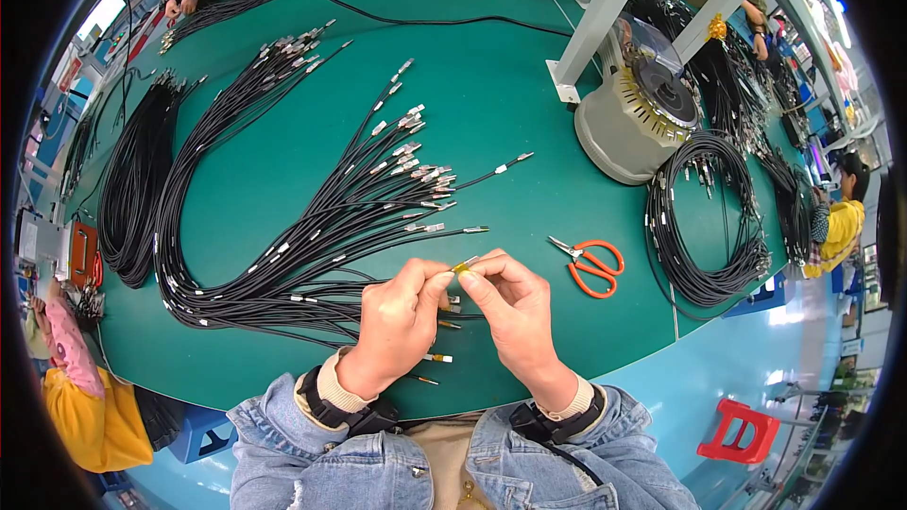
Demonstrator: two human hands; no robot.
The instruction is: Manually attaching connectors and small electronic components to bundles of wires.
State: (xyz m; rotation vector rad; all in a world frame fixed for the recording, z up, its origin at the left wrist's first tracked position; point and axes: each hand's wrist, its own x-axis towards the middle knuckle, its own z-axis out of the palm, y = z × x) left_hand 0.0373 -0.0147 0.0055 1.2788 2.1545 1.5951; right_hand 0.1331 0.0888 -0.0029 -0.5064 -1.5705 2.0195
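Note:
My left hand (399, 314) and my right hand (513, 310) meet over the near part of the green table. Between their pinched fingertips is a small metal cable connector (462, 267) with a yellow band. Its cable is mostly hidden by my fingers. A large bundle of black cables (248, 291) curves around on the left, its connector ends (416, 170) fanned out just beyond my hands. A few more cable ends (438, 358) stick out below my left hand. To the right of my right hand lie orange-handled snips (593, 264), their blades apart.
A round grey machine (631, 113) stands at the back right beside white metal posts (605, 14). A coiled cable bundle (709, 217) lies at the right edge, another bundle (140, 179) at far left. Other people sit around the table. A red stool (739, 432) stands on the floor.

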